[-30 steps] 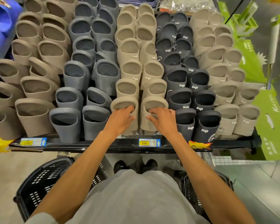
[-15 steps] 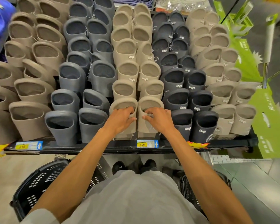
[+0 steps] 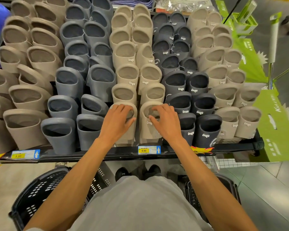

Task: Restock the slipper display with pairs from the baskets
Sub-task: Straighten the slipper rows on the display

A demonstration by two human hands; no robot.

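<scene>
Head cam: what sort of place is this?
Most likely a retail shop's footwear aisle: rows of beige and grey moulded slippers on a black display shelf, a yellow 9.90 price tag on its rail, black plastic shopping baskets on the floor.

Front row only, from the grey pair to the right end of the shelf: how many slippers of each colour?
Grey slippers: 2
Beige slippers: 4
Dark slippers: 2
Total: 8
</scene>
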